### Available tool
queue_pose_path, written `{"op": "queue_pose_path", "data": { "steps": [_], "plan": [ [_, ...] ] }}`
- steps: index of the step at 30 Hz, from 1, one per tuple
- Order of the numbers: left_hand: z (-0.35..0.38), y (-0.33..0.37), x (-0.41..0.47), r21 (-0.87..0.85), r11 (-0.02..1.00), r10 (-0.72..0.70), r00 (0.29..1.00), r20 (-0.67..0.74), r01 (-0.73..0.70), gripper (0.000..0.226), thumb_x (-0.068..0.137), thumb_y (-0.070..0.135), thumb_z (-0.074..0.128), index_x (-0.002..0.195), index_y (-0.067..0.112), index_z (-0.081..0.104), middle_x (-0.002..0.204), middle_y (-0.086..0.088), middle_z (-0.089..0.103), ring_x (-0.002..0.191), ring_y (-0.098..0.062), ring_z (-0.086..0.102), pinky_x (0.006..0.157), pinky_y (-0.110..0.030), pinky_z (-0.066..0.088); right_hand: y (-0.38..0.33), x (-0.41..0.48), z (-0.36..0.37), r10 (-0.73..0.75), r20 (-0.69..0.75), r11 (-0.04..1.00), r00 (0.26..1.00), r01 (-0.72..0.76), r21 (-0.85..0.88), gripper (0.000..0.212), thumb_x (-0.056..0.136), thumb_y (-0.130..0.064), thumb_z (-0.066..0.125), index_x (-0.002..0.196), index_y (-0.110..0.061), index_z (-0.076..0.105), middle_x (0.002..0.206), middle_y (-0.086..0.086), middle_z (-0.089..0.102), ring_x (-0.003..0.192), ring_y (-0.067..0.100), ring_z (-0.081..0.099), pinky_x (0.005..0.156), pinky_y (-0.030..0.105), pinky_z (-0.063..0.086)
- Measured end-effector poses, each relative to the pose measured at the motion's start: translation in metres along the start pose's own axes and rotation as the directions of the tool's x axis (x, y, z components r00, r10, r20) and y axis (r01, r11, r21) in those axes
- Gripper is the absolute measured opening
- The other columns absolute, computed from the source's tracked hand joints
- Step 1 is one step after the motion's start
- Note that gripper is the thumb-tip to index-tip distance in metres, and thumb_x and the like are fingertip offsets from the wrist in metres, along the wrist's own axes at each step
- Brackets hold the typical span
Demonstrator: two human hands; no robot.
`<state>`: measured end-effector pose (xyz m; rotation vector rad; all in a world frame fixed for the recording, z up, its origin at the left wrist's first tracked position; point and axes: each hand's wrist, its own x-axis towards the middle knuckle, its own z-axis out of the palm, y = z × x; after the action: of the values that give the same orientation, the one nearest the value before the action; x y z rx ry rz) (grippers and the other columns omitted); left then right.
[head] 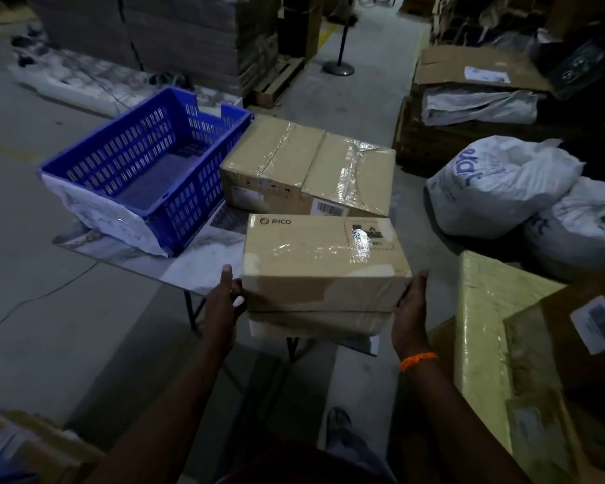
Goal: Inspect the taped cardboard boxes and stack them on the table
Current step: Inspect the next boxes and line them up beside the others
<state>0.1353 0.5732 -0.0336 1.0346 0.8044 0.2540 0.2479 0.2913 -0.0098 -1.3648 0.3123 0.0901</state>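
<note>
A taped cardboard box marked PICO (pixel 323 262) sits on top of a second, flatter box (pixel 316 324) at the near edge of the table (pixel 203 267). My left hand (pixel 224 302) holds its left end, thumb up along the side. Against its right end lies my right hand (pixel 411 309), fingers under the lower corner. Behind them, two larger taped boxes (pixel 308 165) stand side by side on the table.
A blue slatted crate (pixel 147 169) occupies the table's left part. White filled sacks (pixel 500 186) lie on the floor at right, and large cartons (pixel 538 361) stand near my right arm. Pallets of cardboard (pixel 175 36) rise at the back.
</note>
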Motion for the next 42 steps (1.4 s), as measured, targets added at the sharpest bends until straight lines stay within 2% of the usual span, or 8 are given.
{"op": "queue_pose_path", "data": {
  "steps": [4,16,20,22,25,32,36,42],
  "plan": [
    [-0.009,-0.019,-0.001,0.036,0.999,-0.006,0.997,0.079,0.003,0.080,0.081,0.080,0.056,0.126,0.015,0.066,0.128,-0.008,0.069,0.122,-0.026,0.063,0.103,-0.048,0.051,0.021,-0.001,-0.019,0.051,0.036,0.999,0.998,-0.051,-0.007,0.098,0.062,-0.098,0.057,0.129,-0.027,0.067,0.133,0.001,0.070,0.126,0.020,0.064,0.110,0.041,0.047],
    [0.028,-0.007,0.010,0.045,0.999,-0.003,0.999,0.051,0.001,0.039,0.101,0.056,0.046,0.110,0.027,0.070,0.111,0.003,0.075,0.117,-0.019,0.064,0.086,-0.035,0.053,0.001,0.025,-0.033,-0.027,0.140,0.968,0.990,0.061,-0.244,0.048,0.090,-0.040,0.076,0.131,-0.019,0.062,0.127,0.010,0.071,0.120,0.028,0.066,0.109,0.056,0.049],
    [0.024,0.013,0.005,0.242,0.961,0.141,0.990,-0.014,-0.133,0.046,0.102,0.055,0.046,0.105,0.015,0.070,0.105,-0.001,0.074,0.108,-0.017,0.066,0.101,-0.046,0.051,-0.012,0.024,-0.032,-0.160,0.118,0.809,0.980,0.199,-0.553,0.078,0.083,-0.052,0.080,0.148,-0.025,0.045,0.149,0.008,0.053,0.134,0.025,0.055,0.105,0.045,0.053],
    [0.025,0.027,-0.003,0.460,0.827,0.382,0.923,-0.036,-0.324,0.024,0.103,0.041,0.053,0.105,0.022,0.067,0.105,0.005,0.069,0.101,-0.006,0.063,0.100,-0.044,0.052,-0.022,0.024,-0.028,-0.380,0.159,0.636,0.911,0.382,-0.671,0.082,0.087,-0.043,0.079,0.154,-0.020,0.038,0.155,0.010,0.041,0.140,0.023,0.045,0.104,0.040,0.050],
    [0.046,0.046,-0.017,0.634,0.463,0.600,0.745,0.291,-0.620,0.027,0.103,0.037,0.057,0.124,0.022,0.061,0.126,0.005,0.062,0.114,-0.007,0.059,0.094,-0.036,0.053,-0.034,0.021,-0.001,-0.531,0.407,0.393,0.743,0.641,-0.659,0.061,0.097,-0.034,0.071,0.149,-0.012,0.047,0.153,0.014,0.046,0.142,0.027,0.044,0.111,0.043,0.046],
    [0.112,0.020,0.007,0.698,-0.213,0.223,0.662,0.716,-0.683,0.076,0.100,0.058,0.013,0.158,0.011,0.030,0.165,-0.011,0.027,0.154,-0.027,0.021,0.123,-0.048,0.018,-0.012,0.028,0.064,-0.245,0.754,-0.046,0.610,0.769,-0.637,0.061,0.105,-0.039,0.031,0.151,-0.003,0.046,0.159,0.019,0.043,0.150,0.035,0.038,0.118,0.059,0.036],
    [0.106,0.004,0.015,0.658,-0.387,0.283,0.595,0.752,-0.646,0.061,0.107,0.045,0.021,0.153,0.010,0.040,0.161,-0.013,0.035,0.149,-0.029,0.034,0.119,-0.052,0.029,-0.006,0.028,0.060,-0.229,0.764,-0.138,0.603,0.757,-0.639,0.062,0.105,-0.039,0.028,0.155,-0.006,0.043,0.162,0.014,0.041,0.152,0.028,0.037,0.121,0.055,0.033],
    [0.111,-0.001,0.014,0.679,-0.390,0.287,0.618,0.732,-0.622,0.058,0.106,0.038,0.025,0.154,0.011,0.040,0.162,-0.012,0.035,0.150,-0.028,0.033,0.119,-0.049,0.028,0.000,0.026,0.059,-0.224,0.747,-0.142,0.627,0.737,-0.661,0.059,0.106,-0.038,0.031,0.157,-0.010,0.041,0.165,0.010,0.037,0.155,0.025,0.030,0.125,0.050,0.024]
  ]
}}
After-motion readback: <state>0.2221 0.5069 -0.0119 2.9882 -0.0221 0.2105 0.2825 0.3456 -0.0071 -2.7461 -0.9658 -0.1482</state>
